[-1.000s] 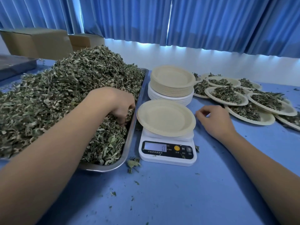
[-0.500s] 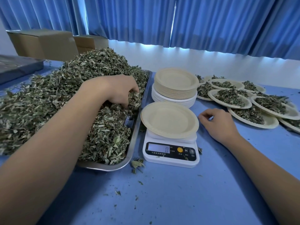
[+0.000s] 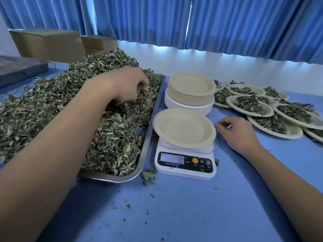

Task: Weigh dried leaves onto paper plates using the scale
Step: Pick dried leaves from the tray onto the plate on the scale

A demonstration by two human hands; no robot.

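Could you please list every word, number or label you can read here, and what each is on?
"0": lit display of the scale.
"M": the scale's black panel, right of the orange button.
Characters printed under the display: too blurred to read.
Small labels under the buttons: too small to read.
No print visible on the paper plates or cardboard boxes.

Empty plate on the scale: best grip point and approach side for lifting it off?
Probably the right rim of the plate, from the right, where the right hand rests on the table. The rim overhangs the scale platform, so fingers fit underneath with the thumb on top. The tray wall crowds the left side and the plate stack blocks the back.
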